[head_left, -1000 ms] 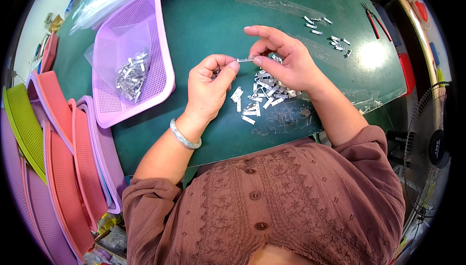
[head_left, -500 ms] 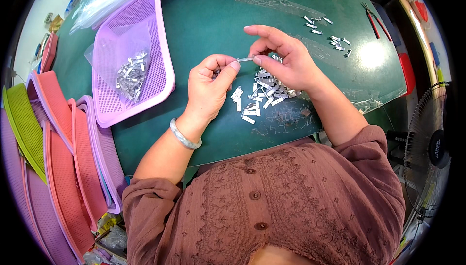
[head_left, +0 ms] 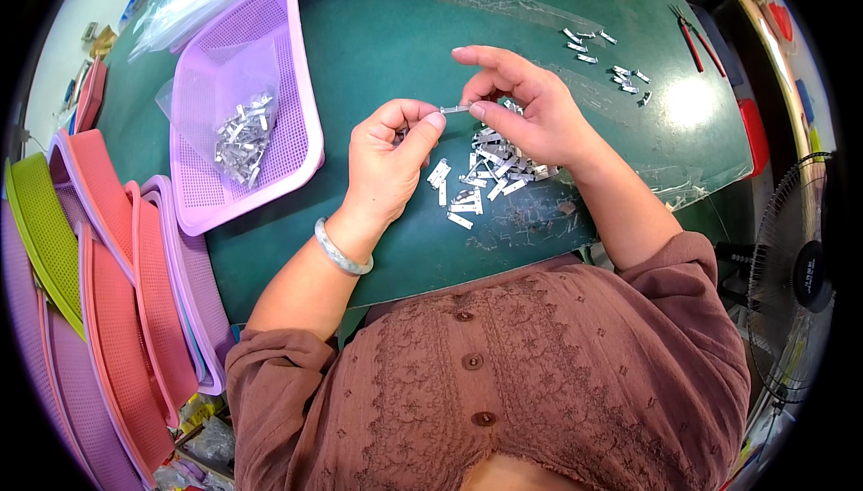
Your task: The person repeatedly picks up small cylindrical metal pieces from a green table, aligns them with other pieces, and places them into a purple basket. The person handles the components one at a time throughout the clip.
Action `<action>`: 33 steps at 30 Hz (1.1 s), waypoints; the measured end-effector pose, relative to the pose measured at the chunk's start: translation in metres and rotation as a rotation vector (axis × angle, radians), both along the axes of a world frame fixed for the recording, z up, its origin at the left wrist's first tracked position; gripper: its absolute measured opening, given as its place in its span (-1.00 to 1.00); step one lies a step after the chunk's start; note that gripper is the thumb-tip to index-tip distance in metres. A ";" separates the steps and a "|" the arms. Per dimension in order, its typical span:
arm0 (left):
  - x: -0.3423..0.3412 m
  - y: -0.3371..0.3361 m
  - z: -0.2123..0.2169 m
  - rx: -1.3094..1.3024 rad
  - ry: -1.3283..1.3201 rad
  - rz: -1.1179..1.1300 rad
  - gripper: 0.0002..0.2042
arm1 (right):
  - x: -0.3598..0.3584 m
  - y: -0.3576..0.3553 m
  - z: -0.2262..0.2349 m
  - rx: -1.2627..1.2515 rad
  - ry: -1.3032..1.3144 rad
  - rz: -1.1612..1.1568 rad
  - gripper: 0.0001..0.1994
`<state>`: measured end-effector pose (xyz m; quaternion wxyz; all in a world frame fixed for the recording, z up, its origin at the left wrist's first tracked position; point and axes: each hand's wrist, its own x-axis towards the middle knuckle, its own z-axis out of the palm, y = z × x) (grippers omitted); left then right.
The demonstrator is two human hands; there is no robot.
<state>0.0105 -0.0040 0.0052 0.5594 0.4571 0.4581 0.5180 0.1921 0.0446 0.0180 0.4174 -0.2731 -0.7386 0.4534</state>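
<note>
While the left hand (head_left: 388, 160) and the right hand (head_left: 526, 111) pinch one small metal clip (head_left: 455, 109) between thumb and fingertips, each closed narrowly on an end, it hangs just above the green table (head_left: 387, 50). A good join likely needs a steady left pinch and square ends; the piece is too small to tell how they meet. The loose pile of clips (head_left: 485, 167) lies under and just near of the right hand. The purple basket (head_left: 301, 122) with finished pieces sits left, scattered clips (head_left: 611, 64) far right, red-handled pliers (head_left: 697, 41) beyond. Nothing blocks the hands.
</note>
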 end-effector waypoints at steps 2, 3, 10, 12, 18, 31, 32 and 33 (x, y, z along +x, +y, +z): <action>0.000 0.000 0.001 -0.002 0.002 0.001 -0.93 | 0.000 0.000 -0.001 0.008 0.007 -0.001 -0.56; 0.000 0.000 0.001 -0.002 0.002 0.000 -0.93 | 0.000 0.001 -0.002 0.012 0.011 -0.002 -0.56; 0.000 0.001 -0.001 0.002 -0.002 0.007 -0.95 | 0.000 0.001 -0.001 0.005 -0.002 0.001 -0.51; 0.000 0.001 -0.001 0.004 0.003 0.009 -0.96 | 0.000 0.000 -0.001 0.003 0.001 0.002 -0.50; 0.001 0.001 0.000 0.014 0.014 0.011 -0.97 | -0.001 0.001 -0.001 0.094 -0.009 -0.024 -0.47; 0.001 0.001 -0.001 0.033 0.016 0.002 -0.96 | -0.003 0.000 0.001 0.370 -0.112 -0.112 -0.46; 0.001 0.001 -0.001 0.032 0.015 0.000 -0.96 | -0.003 0.000 0.001 0.377 -0.120 -0.116 -0.46; 0.000 0.001 -0.001 0.031 0.015 0.000 -0.96 | -0.003 0.000 0.002 0.383 -0.128 -0.119 -0.47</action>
